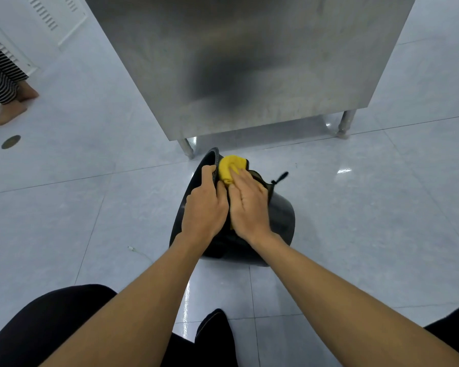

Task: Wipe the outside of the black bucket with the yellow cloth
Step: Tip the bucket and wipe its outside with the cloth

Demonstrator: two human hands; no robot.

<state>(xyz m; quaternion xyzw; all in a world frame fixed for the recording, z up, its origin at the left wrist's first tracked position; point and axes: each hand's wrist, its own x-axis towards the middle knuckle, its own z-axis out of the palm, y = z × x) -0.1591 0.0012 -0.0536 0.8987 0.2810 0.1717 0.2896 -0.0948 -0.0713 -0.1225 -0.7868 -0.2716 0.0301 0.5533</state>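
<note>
The black bucket is gripped at its rim by the left hand; the yellow cloth is pressed against it by the flat-fingered right hand.

Before me, a steel cabinet on short legs — glossy pale floor tiles under it, a round drain and vented white panel to its left.

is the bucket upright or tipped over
Tipped. The black bucket lies on its side, mouth facing left; the left hand grips its rim, the right hand presses the yellow cloth on its wall.
</note>
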